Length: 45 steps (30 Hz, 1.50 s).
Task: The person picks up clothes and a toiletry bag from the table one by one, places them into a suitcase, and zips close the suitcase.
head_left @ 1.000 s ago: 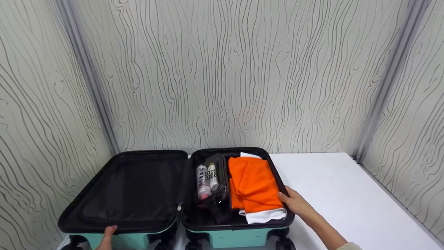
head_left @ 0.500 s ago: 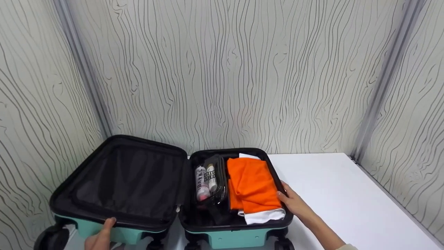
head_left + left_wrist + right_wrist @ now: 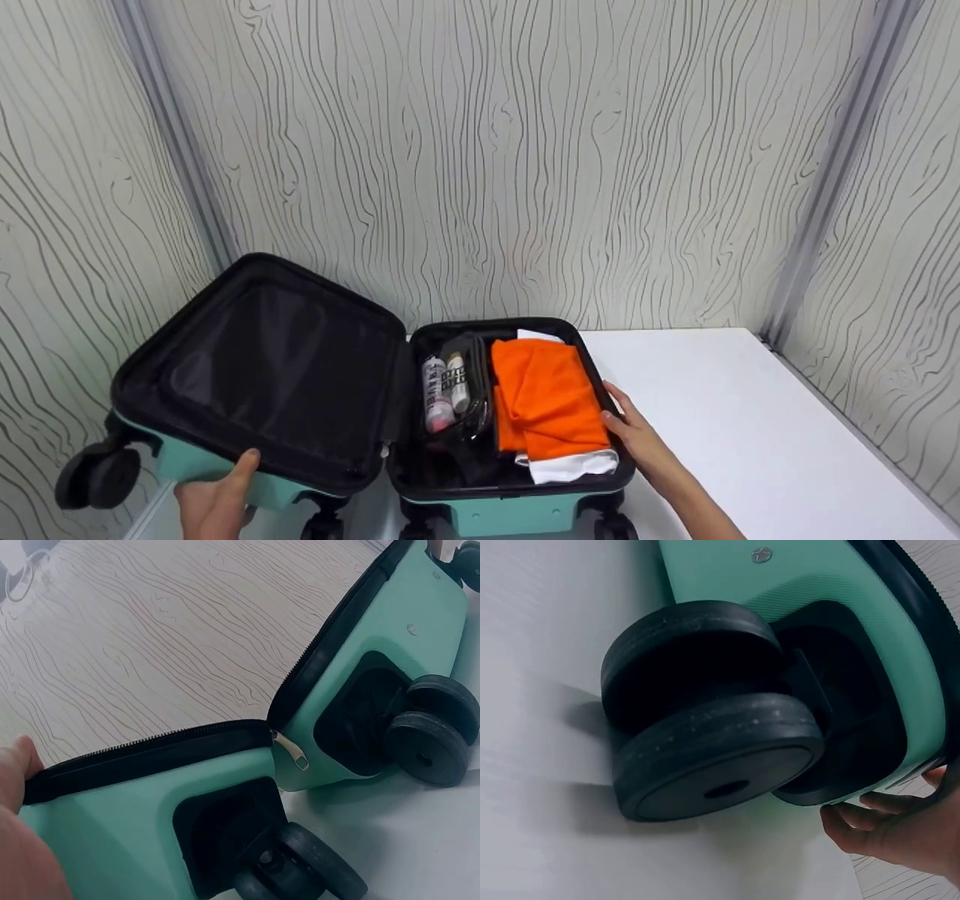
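Note:
A mint-green suitcase [image 3: 517, 516] with black lining lies unfolded. Its left half [image 3: 285, 382] is tilted up at the outer side, wheels off the table. My left hand [image 3: 217, 499] grips that half's near edge, thumb over the black rim; the left wrist view shows part of this hand [image 3: 26, 847]. On the flat right half, my right hand [image 3: 637, 442] holds the outer edge, thumb at the rim and fingers [image 3: 855, 829] along the outside. Inside lie a folded orange cloth [image 3: 555, 397], a white cloth [image 3: 574, 466] under it, and a clear, black-trimmed pouch [image 3: 476, 352] with bottles [image 3: 439, 397].
The suitcase stands on a white table [image 3: 720, 420], which extends to its right. Wood-patterned panels [image 3: 480, 165] rise behind and at both sides. Black caster wheels [image 3: 97, 476] stick out at the near end. A zipper pull [image 3: 292, 750] hangs at the hinge.
The suitcase's left half has risen from flat to tilted, its outer side lifted by my left hand. My right hand has stayed at the right half's edge, with only a slight shift.

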### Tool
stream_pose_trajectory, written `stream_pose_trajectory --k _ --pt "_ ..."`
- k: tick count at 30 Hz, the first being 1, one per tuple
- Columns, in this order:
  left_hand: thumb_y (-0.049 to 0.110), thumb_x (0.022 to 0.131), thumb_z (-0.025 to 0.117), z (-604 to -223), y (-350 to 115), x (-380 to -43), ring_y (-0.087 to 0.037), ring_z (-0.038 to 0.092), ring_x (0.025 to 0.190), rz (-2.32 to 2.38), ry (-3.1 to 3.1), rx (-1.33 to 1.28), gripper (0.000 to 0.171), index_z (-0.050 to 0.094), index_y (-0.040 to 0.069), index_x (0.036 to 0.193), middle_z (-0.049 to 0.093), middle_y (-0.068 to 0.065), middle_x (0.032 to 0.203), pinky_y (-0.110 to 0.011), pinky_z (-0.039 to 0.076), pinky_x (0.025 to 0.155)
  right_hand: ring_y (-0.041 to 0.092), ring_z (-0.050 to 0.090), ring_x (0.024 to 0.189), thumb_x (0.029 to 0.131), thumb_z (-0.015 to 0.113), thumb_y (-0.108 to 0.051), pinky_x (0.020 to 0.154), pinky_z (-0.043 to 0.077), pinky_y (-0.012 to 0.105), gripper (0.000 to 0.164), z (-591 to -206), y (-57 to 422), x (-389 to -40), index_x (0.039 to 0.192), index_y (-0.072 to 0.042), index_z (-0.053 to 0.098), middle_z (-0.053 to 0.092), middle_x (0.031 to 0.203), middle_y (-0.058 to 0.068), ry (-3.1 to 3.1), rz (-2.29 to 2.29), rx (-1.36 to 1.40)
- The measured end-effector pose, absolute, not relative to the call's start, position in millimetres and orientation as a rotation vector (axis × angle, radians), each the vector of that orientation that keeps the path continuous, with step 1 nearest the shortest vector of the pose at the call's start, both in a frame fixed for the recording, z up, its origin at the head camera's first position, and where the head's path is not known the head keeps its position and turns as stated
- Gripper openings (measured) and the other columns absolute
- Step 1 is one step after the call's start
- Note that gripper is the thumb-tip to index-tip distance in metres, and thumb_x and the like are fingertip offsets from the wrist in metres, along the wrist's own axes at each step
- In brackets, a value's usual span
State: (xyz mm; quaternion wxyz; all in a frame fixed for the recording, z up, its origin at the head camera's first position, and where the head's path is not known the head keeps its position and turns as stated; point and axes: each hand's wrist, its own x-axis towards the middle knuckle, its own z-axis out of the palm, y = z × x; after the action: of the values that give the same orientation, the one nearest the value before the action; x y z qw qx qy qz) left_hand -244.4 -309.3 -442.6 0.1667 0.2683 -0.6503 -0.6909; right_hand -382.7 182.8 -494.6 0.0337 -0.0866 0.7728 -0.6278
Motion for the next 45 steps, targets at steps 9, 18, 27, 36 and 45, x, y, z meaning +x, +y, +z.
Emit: stream_pose_trajectory --k 9,18,27,36,45 --pt "0.039 0.078 0.070 -418 -294 -244 -0.050 0.023 0.126 -1.745 -1.981 0.885 0.113 -0.015 0.004 0.145 0.013 -0.033 0.145 -0.059 0.022 0.104 0.037 0.018 0.139 0.098 0.046 -0.026 0.111 0.014 0.053 0.059 -494 183 -383 0.148 -0.014 0.018 0.014 0.152 0.024 2.272 -1.970 -0.233" --pt "0.046 0.078 0.069 -404 -282 -242 -0.047 0.034 0.114 -1.476 -2.097 0.814 0.111 -0.007 -0.001 0.144 0.023 -0.032 0.136 -0.056 0.030 0.098 0.037 0.018 0.139 0.097 0.046 -0.026 0.111 0.014 0.053 0.059 -495 182 -384 0.148 -0.014 0.019 0.015 0.152 0.023 2.250 -1.989 -0.232" --pt "0.050 0.072 0.073 -393 -274 -241 -0.049 0.030 0.118 -1.373 -2.135 0.746 0.121 -0.011 -0.001 0.144 0.023 -0.033 0.137 -0.057 0.025 0.101 0.037 0.022 0.138 0.097 0.046 -0.022 0.111 0.017 0.051 0.059 -497 183 -384 0.148 -0.013 0.019 0.016 0.152 0.024 2.264 -2.006 -0.238" --pt "0.050 0.070 0.075 -383 -259 -240 -0.052 0.032 0.116 -1.252 -2.185 0.710 0.123 -0.010 0.001 0.145 0.023 -0.036 0.137 -0.060 0.027 0.095 0.037 0.021 0.138 0.097 0.047 -0.020 0.112 0.015 0.051 0.059 -498 183 -381 0.148 -0.012 0.020 0.016 0.152 0.023 2.260 -2.028 -0.245" --pt "0.041 0.065 0.081 -375 -238 -240 -0.053 0.039 0.111 -1.098 -2.127 0.608 0.123 -0.002 0.004 0.147 0.026 -0.032 0.139 -0.063 0.033 0.088 0.037 0.018 0.139 0.097 0.047 -0.029 0.111 0.017 0.052 0.060 -496 182 -381 0.149 -0.017 0.020 0.014 0.153 0.022 2.238 -1.996 -0.199"
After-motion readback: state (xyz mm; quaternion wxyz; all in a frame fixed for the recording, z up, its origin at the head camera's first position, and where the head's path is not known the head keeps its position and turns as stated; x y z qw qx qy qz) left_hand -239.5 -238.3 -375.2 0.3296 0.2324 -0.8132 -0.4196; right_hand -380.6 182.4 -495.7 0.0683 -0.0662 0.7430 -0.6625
